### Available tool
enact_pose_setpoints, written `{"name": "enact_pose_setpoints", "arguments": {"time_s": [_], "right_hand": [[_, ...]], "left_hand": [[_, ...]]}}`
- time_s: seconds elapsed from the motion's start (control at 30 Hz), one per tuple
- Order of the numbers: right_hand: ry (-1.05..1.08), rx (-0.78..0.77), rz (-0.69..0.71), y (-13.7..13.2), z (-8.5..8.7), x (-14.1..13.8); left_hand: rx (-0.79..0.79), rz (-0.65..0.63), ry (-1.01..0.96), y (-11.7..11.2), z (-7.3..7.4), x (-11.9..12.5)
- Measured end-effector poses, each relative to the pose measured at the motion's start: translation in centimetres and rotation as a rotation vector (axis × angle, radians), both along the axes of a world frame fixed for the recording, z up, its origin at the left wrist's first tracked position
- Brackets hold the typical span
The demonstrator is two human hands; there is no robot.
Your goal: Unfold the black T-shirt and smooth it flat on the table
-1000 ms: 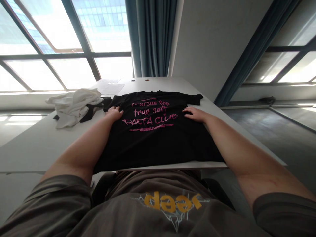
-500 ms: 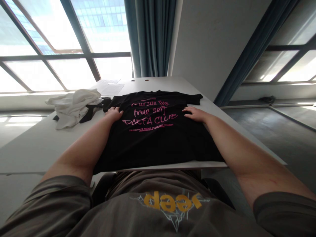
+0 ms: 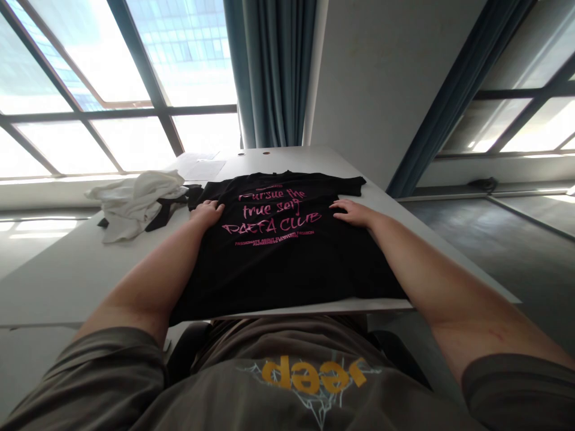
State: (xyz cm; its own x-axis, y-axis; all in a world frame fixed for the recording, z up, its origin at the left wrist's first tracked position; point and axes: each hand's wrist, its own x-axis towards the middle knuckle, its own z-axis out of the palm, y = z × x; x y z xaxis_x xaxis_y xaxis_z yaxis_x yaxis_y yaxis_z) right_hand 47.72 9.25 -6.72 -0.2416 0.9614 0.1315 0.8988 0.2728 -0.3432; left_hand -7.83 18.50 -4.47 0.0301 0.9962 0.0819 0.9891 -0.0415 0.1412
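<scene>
A black T-shirt (image 3: 278,269) with pink lettering lies spread out on the white table, its collar at the far side and its hem along the near edge. My left hand (image 3: 208,213) rests on the shirt's left side, just below the left sleeve, fingers stretched forward over the cloth. On the right side my right hand (image 3: 354,213) lies palm down below the right sleeve, its fingers slightly apart and pointing inward to the print. Neither hand visibly grasps a fold; the undersides of both are hidden.
A crumpled white and black pile of clothes (image 3: 135,203) sits left of the shirt. Sheets of paper (image 3: 202,167) lie at the back of the white table (image 3: 90,269). Beyond are a blue curtain (image 3: 272,72), a wall and windows.
The camera view has tilted slightly, so the table and shirt appear a little lower. Both hands stay at nearly the same places on the shirt.
</scene>
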Motion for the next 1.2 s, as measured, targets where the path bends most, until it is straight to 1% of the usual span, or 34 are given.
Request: {"name": "enact_pose_setpoints", "arguments": {"time_s": [0.13, 0.2, 0.4, 0.5, 0.57, 0.63, 0.73, 0.8, 0.83, 0.9, 1.0, 1.07, 1.13, 1.2], "right_hand": [[-0.018, 0.014, -0.009, 0.0, 0.0, -0.1], [-0.036, 0.022, -0.021, 0.1, 0.0, -0.1], [-0.13, 0.04, -0.078, 0.0, 0.4, -0.2], [-0.192, 0.071, -0.163, -0.1, 0.6, -0.1], [-0.201, 0.072, -0.209, -0.3, 0.8, -0.2], [-0.179, 0.059, -0.212, -0.6, 1.0, -0.2], [-0.139, 0.041, -0.192, -1.0, 1.4, -0.4], [-0.121, 0.04, -0.19, -1.2, 1.7, -0.3], [-0.114, 0.042, -0.193, -1.2, 1.8, -0.3], [-0.103, 0.046, -0.203, -1.3, 1.9, 0.1], [-0.087, 0.036, -0.22, -1.4, 2.0, 1.0], [-0.078, 0.018, -0.236, -1.4, 2.0, 1.6], [-0.095, 0.014, -0.253, -1.5, 2.2, 1.8], [-0.145, 0.062, -0.254, -1.6, 2.6, 1.3]], "left_hand": [[-0.015, 0.142, -0.007, -0.2, 0.5, -0.9], [-0.02, 0.186, 0.005, -0.2, 0.6, -1.3], [-0.021, 0.205, 0.025, 0.0, 0.2, -1.4], [-0.012, 0.199, 0.025, -0.1, 0.3, -1.1], [0.047, 0.152, 0.039, -0.6, 0.6, -0.6], [0.136, 0.046, 0.074, -1.4, 1.1, 0.2], [0.199, -0.217, 0.14, -2.7, 1.7, 2.1], [0.163, -0.38, 0.175, -3.4, 1.6, 3.4], [0.127, -0.435, 0.184, -3.6, 1.4, 4.0], [0.045, -0.488, 0.179, -3.6, 0.9, 4.7], [-0.031, -0.509, 0.141, -3.1, 0.3, 4.6], [-0.035, -0.51, 0.128, -2.9, 0.2, 4.3], [-0.013, -0.516, 0.128, -3.0, 0.5, 4.1], [0.035, -0.571, 0.138, -3.6, 1.0, 4.5]]}}
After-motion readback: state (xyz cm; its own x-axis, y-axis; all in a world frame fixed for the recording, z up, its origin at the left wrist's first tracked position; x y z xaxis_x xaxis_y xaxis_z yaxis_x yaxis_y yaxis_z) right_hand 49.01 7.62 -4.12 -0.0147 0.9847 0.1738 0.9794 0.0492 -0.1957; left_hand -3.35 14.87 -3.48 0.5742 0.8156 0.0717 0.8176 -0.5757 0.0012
